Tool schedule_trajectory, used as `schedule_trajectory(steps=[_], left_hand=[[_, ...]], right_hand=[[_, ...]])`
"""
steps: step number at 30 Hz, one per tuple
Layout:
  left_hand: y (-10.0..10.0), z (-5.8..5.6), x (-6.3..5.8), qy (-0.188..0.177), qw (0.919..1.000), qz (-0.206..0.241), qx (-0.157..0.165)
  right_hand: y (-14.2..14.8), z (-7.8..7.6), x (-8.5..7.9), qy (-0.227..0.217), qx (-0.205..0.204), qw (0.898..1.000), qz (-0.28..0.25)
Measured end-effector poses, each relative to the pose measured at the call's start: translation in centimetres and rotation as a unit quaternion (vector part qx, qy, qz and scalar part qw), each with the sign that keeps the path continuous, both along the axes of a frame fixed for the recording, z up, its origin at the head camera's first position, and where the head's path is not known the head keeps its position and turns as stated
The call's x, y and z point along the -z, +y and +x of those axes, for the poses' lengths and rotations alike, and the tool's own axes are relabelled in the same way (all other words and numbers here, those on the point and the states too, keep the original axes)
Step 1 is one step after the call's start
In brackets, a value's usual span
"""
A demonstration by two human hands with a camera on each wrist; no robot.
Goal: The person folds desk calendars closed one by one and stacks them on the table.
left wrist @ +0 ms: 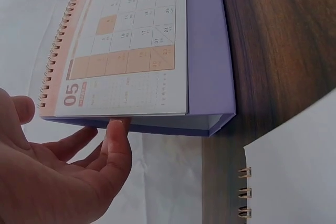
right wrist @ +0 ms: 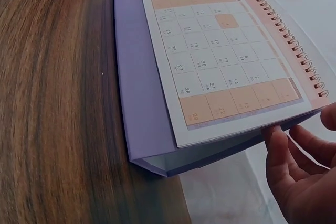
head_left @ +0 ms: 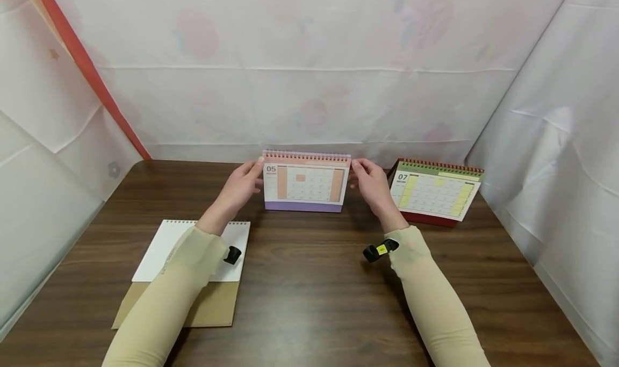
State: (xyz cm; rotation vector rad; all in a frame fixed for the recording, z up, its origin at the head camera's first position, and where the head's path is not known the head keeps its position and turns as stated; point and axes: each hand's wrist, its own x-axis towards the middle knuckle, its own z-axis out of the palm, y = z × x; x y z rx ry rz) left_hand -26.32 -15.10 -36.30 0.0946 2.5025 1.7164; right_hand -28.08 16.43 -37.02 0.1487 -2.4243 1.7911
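Note:
A purple desk calendar (head_left: 307, 179) with a "05" page stands upright like a tent at the back of the table. My left hand (head_left: 243, 181) is at its left side; in the left wrist view a fingertip (left wrist: 118, 127) touches the side edge, with the thumb apart from the page. At the opposite side is my right hand (head_left: 371, 183). The right wrist view shows its fingers (right wrist: 278, 145) loosely bent at the calendar's side edge, not wrapped round it.
A red desk calendar (head_left: 432, 189) with a green "07" page stands at the right, close to my right hand. Under my left forearm lies a brown-backed calendar (head_left: 213, 305) with blank white pages. A white curtain (head_left: 309, 103) hangs behind the wooden table (head_left: 300, 281).

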Motion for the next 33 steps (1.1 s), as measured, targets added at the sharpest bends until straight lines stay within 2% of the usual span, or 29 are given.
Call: schedule_trajectory(steps=[5,12,18,28,33], left_hand=[[0.0,0.0,-0.2,0.006,1.0000,0.005,0.003],[0.0,0.0,-0.5,0.013,0.9998,0.015,0.003],[-0.1,0.3,-0.7,0.024,0.9992,0.033,0.003],[0.0,0.6,-1.4,0.056,0.9949,0.074,-0.038],[0.3,0.7,-1.4,0.087,0.9907,0.090,-0.053]], right_hand=[[0.0,0.0,0.0,-0.006,0.004,1.000,-0.017],[-0.3,0.1,-0.3,0.004,0.020,0.999,-0.025],[-0.5,0.5,-0.7,0.012,0.023,0.998,-0.053],[-0.9,0.9,-1.7,0.063,0.003,0.990,-0.127],[-0.9,1.3,-2.2,0.066,0.009,0.987,-0.147]])
